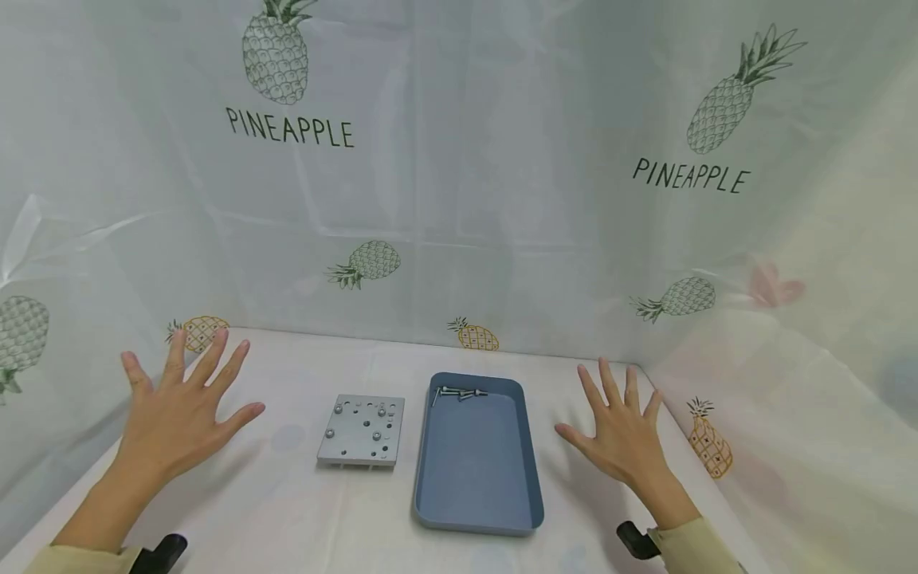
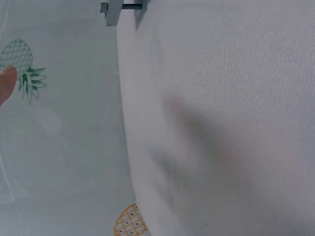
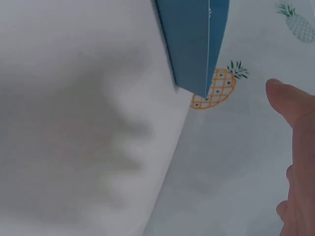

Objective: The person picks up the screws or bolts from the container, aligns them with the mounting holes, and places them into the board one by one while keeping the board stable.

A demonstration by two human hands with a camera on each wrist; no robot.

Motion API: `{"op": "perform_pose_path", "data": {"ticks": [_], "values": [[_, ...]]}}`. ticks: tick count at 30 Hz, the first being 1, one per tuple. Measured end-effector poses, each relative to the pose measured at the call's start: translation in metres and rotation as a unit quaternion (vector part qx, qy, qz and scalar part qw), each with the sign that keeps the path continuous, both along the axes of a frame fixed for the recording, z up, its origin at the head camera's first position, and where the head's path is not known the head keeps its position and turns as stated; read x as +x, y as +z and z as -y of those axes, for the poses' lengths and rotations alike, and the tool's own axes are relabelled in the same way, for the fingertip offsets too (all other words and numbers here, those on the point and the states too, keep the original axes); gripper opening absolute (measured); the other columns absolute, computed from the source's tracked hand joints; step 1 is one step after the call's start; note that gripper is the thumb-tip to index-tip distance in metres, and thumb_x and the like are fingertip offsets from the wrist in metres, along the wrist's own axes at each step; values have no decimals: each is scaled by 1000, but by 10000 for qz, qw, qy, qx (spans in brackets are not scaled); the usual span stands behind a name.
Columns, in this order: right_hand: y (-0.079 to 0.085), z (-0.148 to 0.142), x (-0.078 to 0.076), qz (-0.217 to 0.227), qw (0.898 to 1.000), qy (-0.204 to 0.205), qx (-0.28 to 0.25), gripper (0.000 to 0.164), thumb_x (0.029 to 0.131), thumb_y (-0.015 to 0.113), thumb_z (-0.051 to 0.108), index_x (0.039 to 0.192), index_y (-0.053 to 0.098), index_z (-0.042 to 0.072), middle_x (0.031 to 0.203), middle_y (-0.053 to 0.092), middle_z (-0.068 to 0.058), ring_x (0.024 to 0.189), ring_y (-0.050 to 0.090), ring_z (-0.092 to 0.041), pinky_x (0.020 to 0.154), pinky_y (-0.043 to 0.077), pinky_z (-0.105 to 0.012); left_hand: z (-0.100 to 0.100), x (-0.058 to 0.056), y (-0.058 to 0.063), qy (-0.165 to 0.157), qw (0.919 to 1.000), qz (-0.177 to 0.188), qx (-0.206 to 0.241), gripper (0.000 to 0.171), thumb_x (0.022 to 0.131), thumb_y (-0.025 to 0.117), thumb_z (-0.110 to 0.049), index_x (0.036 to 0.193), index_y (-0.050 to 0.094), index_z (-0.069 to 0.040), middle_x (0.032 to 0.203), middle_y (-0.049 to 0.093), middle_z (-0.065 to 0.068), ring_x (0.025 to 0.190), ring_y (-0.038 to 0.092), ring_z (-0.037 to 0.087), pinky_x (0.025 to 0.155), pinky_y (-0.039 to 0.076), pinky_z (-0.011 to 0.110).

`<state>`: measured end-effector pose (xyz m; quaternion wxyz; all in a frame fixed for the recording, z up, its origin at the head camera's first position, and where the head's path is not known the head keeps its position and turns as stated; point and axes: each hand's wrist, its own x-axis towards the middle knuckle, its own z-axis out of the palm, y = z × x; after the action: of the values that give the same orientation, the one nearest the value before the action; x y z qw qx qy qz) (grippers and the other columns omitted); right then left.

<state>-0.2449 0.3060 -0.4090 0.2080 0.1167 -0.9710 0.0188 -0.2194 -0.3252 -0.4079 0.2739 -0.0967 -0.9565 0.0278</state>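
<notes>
In the head view a square metal plate (image 1: 356, 437) with several holes sits left of the middle, some screws standing in it. To its right lies a blue-grey tray (image 1: 476, 478), and several loose screws (image 1: 459, 392) are gathered at its far end. My left hand (image 1: 175, 422) hovers left of the plate, fingers spread, holding nothing. Right of the tray my right hand (image 1: 622, 438) is likewise spread and bare. The left wrist view catches one fingertip (image 2: 7, 82) and a corner of the plate (image 2: 114, 11). In the right wrist view the tray's side (image 3: 189, 44) appears beyond my thumb (image 3: 290, 98).
A white cloth (image 1: 301, 510) covers the table. Behind it and at both sides hangs a pale curtain (image 1: 495, 183) printed with pineapples, meeting the table along its back edge. Dark wrist straps (image 1: 634, 540) show below the hands.
</notes>
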Motion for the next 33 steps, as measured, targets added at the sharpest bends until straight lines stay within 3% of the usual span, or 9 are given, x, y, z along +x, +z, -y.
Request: {"op": "perform_pose_path", "data": {"ticks": [10,17,26,33], "values": [[10,19,-17,123,9993,322,109,103,91,68,70,170,28,18,176,18,-19,159,12,-55,114,8,-85,-8,2,-3,-38,10000,24,13,107,91,63,-75,173,10,-29,179,7,7,160,-17,45,108,-24,79],[13,34,-29,235,9980,590,66,104,91,70,68,170,27,18,176,19,-19,158,18,-53,114,16,-84,-20,-1,-10,-187,9991,81,361,106,93,64,-72,173,11,-27,178,13,10,160,-13,48,109,-19,82],[18,57,-44,308,9916,1251,-73,104,87,85,51,168,31,15,172,29,-21,154,32,-51,112,33,-77,-39,5,-18,-423,9949,326,858,105,95,64,-68,173,9,-25,177,16,13,158,2,57,108,-16,85],[23,77,-55,587,9793,1877,-471,98,85,92,28,165,37,10,162,45,-21,142,50,-44,107,48,-64,-54,7,-27,-593,9855,601,1472,103,97,67,-63,173,11,-22,177,15,15,158,9,57,110,-1,88]]}}
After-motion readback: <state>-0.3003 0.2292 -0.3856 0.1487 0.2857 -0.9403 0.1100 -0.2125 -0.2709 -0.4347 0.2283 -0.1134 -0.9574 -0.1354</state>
